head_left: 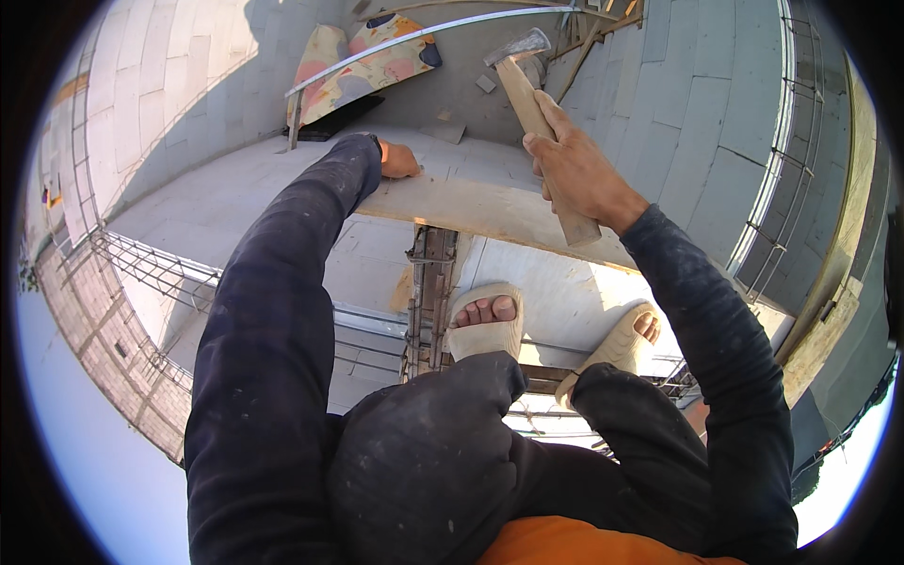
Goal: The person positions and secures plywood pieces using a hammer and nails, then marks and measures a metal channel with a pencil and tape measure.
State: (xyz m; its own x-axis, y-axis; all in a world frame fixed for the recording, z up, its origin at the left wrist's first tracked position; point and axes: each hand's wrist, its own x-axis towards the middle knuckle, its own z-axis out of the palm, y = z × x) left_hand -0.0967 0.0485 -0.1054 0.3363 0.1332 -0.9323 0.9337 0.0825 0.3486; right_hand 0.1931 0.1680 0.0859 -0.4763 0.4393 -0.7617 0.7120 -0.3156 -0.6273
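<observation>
Wood fills my right hand (582, 177) between 1 and 2 o'clock on the remote head view; I have its fingers wrapped around the handle of a hammer (524, 99), metal head pointing to 11 o'clock. My left hand (399, 160), at 11 o'clock, is curled at the far edge of a plank (471, 204); I cannot tell whether it pinches anything. Tan sandals (490, 334) are at 4 and 5 o'clock. Beyond, I register a patterned sheet (377, 80) at 11 o'clock.
</observation>
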